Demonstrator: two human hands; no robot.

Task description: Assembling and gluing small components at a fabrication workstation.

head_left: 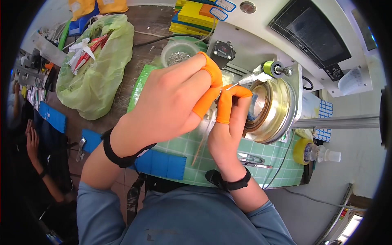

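Observation:
My left hand and my right hand meet in front of the machine, orange finger cots on their thumbs and index fingers. Both are closed in a pinch on a small thin silvery piece, mostly hidden by the fingertips. Just beyond them, a slim pale rod reaches from the machine toward the fingers. A round metal drum with a brass-coloured rim stands right of my right hand. Behind my left hand, a clear round tub holds many small metal pieces. A thin tan strand hangs below the hands.
Tweezers lie on the green gridded mat, with a blue pad at its front left. Left stands a pale green plastic bag. A green spool and a dark screen are on the machine. Another person's hand shows far left.

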